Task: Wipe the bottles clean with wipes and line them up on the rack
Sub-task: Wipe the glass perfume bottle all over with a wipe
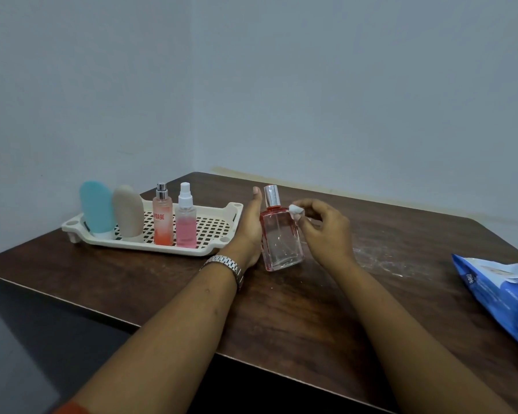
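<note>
Pale grey-blue walls [341, 85] meet in a corner behind a dark wooden worktop [311, 309]. Over at the back left sits the cream rack [213, 208], and four are lined up on it already: teal tube [96, 207], beige tube [128, 212], orange spray bottle [162, 218] with a silver nozzle, pink spray bottle [186, 222] with a white one, all upright, side by side.

Centre stage now, the square perfume bottle [281, 237], clear glass with a red tint and a silver cap, is just right of the rack, leaning a touch, its base low over the wood. The left grip [251, 225] is clamped on it: palm against its left side, thumb straight up beside the cap, fingers out of sight behind the glass. A silver watch [226, 265] rides that wrist.

The right grip [326, 228] is pinched tight on a small white wipe [296, 211], pressing the wad to the bottle's upper right shoulder.

Far right, a blue wipes pack [503, 297] lies at the edge of view, and a shiny patch [386, 258] glints between it and the bottle, film or wet I cannot tell
</note>
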